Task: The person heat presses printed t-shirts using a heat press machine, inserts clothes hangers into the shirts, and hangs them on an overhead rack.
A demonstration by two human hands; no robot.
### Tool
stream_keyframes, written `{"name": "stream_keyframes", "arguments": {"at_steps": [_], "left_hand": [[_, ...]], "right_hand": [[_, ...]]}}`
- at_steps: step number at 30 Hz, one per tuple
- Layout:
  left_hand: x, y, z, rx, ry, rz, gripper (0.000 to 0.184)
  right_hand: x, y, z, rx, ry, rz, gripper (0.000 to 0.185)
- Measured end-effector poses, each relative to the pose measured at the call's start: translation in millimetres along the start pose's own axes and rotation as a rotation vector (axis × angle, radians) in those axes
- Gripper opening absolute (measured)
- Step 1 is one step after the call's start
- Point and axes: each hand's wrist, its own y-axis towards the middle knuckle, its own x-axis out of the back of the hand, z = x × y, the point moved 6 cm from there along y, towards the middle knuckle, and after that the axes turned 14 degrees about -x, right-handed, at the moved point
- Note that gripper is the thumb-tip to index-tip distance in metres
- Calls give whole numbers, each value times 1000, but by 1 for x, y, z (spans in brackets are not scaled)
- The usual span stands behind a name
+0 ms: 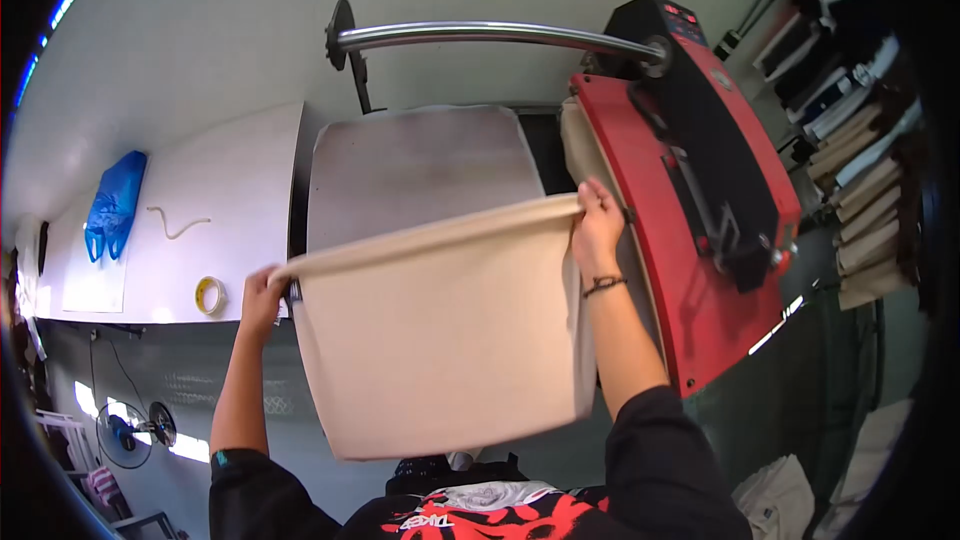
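A beige cloth (pixel 450 340) hangs stretched between my two hands, its top edge sloping up to the right. My left hand (pixel 264 298) is closed on the cloth's upper left corner, beside the white table. At the upper right corner my right hand (pixel 597 225), with a dark bracelet on the wrist, pinches the same edge. Behind the cloth lies a flat grey press bed (pixel 425 165), its lower part hidden by the cloth. The red and black heat press (pixel 640 230) stands just right of my right hand.
A white table (pixel 240 180) at left holds a blue plastic bag (pixel 117 200), a tape roll (pixel 210 295) and a pale cord (pixel 178 225). A metal bar (pixel 500 32) spans behind the bed. Folded garments (pixel 868 210) fill racks at right; a fan (pixel 135 432) is lower left.
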Motion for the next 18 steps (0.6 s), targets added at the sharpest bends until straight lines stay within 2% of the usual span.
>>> {"name": "stream_keyframes", "arguments": {"at_steps": [1,2,4,5,7,8,10,11,13,14,15,16,18], "left_hand": [[-2,23,8,23,-58,-80,20],[-3,50,16,-45,-100,-130,21],[-9,98,25,76,-190,-259,29],[-13,123,26,15,-243,-332,30],[-12,168,36,-72,-58,-362,29],[-12,187,45,-135,36,-374,29],[-23,203,39,-186,110,-400,29],[-27,209,34,-237,203,-415,29],[-25,226,25,-222,252,-434,28],[-24,236,21,-209,307,-463,27],[-22,253,24,-410,377,-550,25],[-25,265,18,-403,377,-543,25],[-25,292,14,-274,401,-495,25]], "right_hand": [[-13,21,-1,23,-49,2,28],[-31,36,-1,25,-97,26,34],[-61,66,-9,101,-254,242,40],[-62,81,-26,87,-268,231,40],[-97,73,-35,882,-1165,139,47],[-92,86,-43,421,-1046,146,45],[-95,95,-39,207,-1085,63,30],[-102,97,-38,208,-1095,58,30],[-121,94,-25,620,-1301,-117,21],[-130,101,-26,622,-1304,-124,21],[-142,106,-23,700,-1310,-189,18],[-152,112,-21,771,-1315,-251,16],[-172,132,-20,726,-1340,-236,14]]}}
